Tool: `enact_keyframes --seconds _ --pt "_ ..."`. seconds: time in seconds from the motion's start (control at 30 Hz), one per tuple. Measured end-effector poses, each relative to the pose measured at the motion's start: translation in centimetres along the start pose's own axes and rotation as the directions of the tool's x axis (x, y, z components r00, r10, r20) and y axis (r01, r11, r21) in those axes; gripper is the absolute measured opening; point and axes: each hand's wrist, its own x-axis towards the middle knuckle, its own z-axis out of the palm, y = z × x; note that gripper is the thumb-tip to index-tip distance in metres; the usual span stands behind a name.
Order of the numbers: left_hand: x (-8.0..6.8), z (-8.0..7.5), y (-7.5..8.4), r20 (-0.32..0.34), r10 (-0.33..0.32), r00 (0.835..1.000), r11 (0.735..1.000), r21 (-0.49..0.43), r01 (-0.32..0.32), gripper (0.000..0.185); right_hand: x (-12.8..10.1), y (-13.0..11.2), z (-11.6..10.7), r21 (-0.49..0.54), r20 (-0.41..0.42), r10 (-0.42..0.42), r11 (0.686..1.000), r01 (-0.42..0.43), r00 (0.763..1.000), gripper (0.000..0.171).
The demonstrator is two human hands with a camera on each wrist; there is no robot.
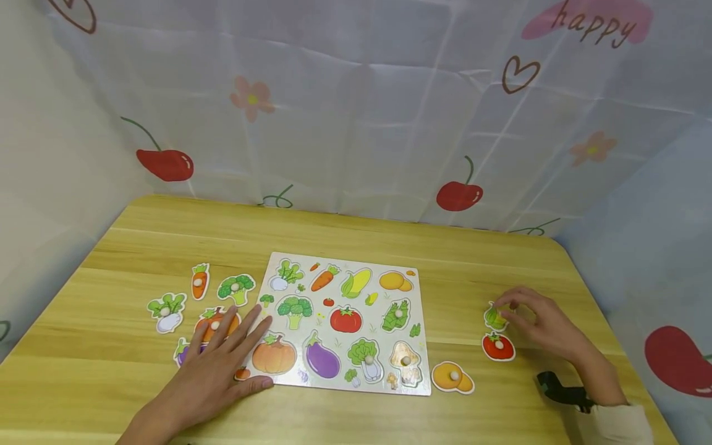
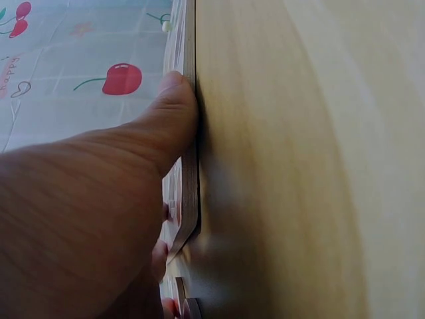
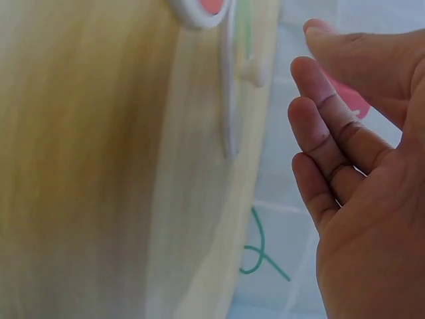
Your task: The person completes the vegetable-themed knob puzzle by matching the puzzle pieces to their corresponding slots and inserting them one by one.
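Eight loose vegetable pieces with small round knobs lie on the yellow wood-grain table [image 1: 334, 420] in the head view, around a white rectangular puzzle board [image 1: 386, 341]. The board holds three knobbed pieces in its right half: a green leafy bunch [image 1: 396, 316], a green-and-white cabbage [image 1: 366, 361] and a pale mushroom piece [image 1: 406, 364]. Left of it are an orange carrot piece [image 1: 199, 282], a green broccoli piece [image 1: 236, 289], a white turnip piece [image 1: 167, 313], an orange pumpkin piece [image 1: 209, 323] and a purple eggplant piece [image 1: 181, 351]. The left hand [image 1: 214, 374] spreads flat across the board's near left corner, partly covering the pumpkin and eggplant. A yellow potato piece [image 1: 452, 377] lies just beyond the board's right edge; farther right, the right hand [image 1: 542, 321] is over a green-and-yellow corn piece [image 1: 492, 317], beside a red tomato piece [image 1: 497, 347].

In the left wrist view, the extended thumb [image 2: 166, 116] rests along the board's edge, gripping nothing.

In the right wrist view, slightly bent fingers [image 3: 312, 126] stand apart from the corn's white knob [image 3: 254, 72], holding nothing.
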Motion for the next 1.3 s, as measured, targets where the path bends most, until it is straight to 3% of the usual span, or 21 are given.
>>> enact_keyframes --seconds 0.6,0.9,1.13,1.3 --pt "-0.2 0.2 -0.1 -0.032 0.015 0.999 1.0 0.006 -0.014 0.084 -0.5 1.4 0.5 -0.012 -0.002 -0.052 0.999 0.052 0.999 0.042" --pt "0.1 0.3 -0.1 -0.031 0.023 0.999 1.0 0.008 -0.022 0.083 -1.0 1.5 0.5 -0.027 -0.007 -0.017 0.999 0.017 1.0 0.043" --pt "0.1 0.5 -0.2 -0.038 0.029 0.999 0.999 0.042 -0.027 0.084 -1.1 1.6 0.9 0.029 -0.028 -0.079 0.996 0.079 0.997 0.045" --pt "-0.1 0.7 -0.3 -0.047 0.029 0.998 0.999 0.039 -0.027 0.085 -1.1 1.5 1.0 0.034 -0.03 -0.079 0.996 0.08 0.996 0.044"
